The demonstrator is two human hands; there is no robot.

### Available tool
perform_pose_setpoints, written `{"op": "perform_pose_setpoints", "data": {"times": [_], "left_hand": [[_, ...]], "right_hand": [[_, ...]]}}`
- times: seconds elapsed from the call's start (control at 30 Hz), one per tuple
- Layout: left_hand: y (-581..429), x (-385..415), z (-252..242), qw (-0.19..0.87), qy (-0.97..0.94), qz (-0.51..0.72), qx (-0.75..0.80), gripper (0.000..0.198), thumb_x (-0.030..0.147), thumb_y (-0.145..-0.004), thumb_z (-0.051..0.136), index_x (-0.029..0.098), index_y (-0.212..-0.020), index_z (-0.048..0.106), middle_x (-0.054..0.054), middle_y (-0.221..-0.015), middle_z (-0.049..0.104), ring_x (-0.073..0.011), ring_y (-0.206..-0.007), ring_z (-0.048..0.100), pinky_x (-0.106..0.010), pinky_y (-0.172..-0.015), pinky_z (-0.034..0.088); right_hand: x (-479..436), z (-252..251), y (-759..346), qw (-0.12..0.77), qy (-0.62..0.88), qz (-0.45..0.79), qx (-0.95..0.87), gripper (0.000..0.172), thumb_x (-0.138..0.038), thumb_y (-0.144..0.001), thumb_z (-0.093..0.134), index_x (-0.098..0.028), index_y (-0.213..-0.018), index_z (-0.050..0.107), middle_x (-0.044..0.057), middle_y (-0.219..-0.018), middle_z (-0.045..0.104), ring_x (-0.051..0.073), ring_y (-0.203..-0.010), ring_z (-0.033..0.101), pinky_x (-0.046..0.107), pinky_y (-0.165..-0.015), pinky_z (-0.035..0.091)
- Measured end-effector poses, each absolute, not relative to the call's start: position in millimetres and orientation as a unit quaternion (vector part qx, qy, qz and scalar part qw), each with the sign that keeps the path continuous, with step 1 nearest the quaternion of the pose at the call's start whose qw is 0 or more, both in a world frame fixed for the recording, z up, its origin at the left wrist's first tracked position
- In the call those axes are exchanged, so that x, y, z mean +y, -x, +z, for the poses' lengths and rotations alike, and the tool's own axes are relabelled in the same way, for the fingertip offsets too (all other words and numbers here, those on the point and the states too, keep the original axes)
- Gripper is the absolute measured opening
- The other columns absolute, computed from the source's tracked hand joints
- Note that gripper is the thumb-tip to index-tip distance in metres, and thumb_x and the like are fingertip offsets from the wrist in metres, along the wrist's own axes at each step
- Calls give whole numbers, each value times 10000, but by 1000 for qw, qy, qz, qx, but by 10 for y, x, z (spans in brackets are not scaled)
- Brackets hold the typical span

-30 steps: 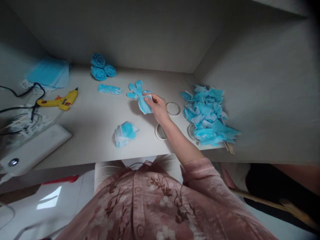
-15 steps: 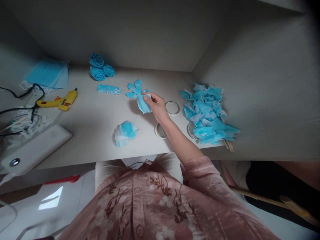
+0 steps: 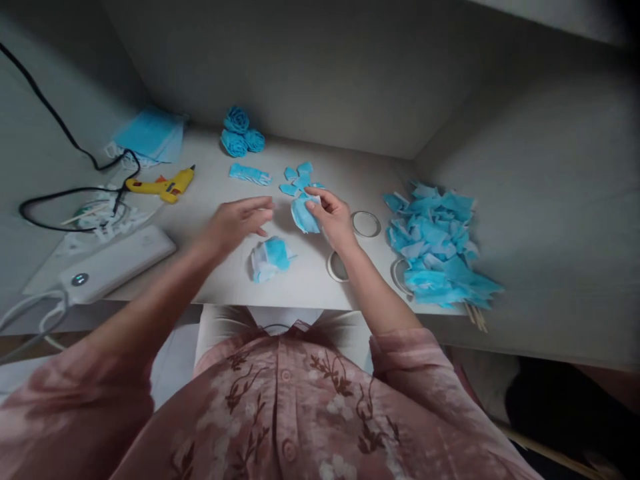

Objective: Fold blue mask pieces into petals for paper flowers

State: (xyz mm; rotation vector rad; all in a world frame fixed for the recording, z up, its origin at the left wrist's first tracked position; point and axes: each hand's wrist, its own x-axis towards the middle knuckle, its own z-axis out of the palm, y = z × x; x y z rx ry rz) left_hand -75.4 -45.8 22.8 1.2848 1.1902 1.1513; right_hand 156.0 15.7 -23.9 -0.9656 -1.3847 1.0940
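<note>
Between the thumb and fingers of my right hand is a rounded piece of blue mask fabric, held above the table. My left hand hovers to its left, fingers apart and slightly blurred, with nothing in it. Below the hands lies a small bundle of blue and white fabric. Just behind the held piece are several small cut blue pieces. A pleated blue strip lies to their left, in front of a cluster of three blue fabric roses.
A heap of blue fabric scraps covers the right side, with thin sticks under it. Tape rings lie beside it. At left are a yellow glue gun, a white power bank, stacked masks and a black cable.
My left hand has come into view from the left, reaching over the table. My right hand still holds the blue piece. The camera view has turned somewhat to the left.
</note>
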Motion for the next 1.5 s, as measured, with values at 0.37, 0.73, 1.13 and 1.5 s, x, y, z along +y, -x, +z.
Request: {"op": "perform_pose_setpoints", "data": {"times": [0.37,0.73,1.13,1.5], "left_hand": [[265,127,44,638,-463,433,437,396,427,-601,961,131,-724,729,-68,-745,735,-151,-662,658,-259,-575,529],[445,284,-116,614,-411,537,407,435,447,-689,918,157,-763,603,-2,-715,694,-118,-667,671,-255,-673,570],[371,145,-89,646,-417,513,382,389,441,-735,897,137,-819,668,-29,-778,706,-146,-747,700,-277,-730,598],[378,147,-139,659,-431,484,382,392,339,-671,921,152,-975,760,-38,-872,760,-153,-779,721,-296,-778,616]], "right_hand": [[210,-266,-1608,558,432,434,-561,498,-617,-805,729,-243,-1133,752,28,-953,754,161,-852,667,317,-824,556],[146,-198,-1598,576,442,372,-578,342,-573,-876,665,-232,-867,687,-8,-789,656,135,-766,593,284,-778,487],[65,-164,-1559,476,446,383,-654,452,-647,-885,637,-211,-786,699,-14,-728,637,138,-709,538,283,-730,429],[118,-213,-1540,505,430,401,-632,296,-486,-859,669,-221,-750,591,-36,-709,587,118,-678,518,278,-731,448]]}}
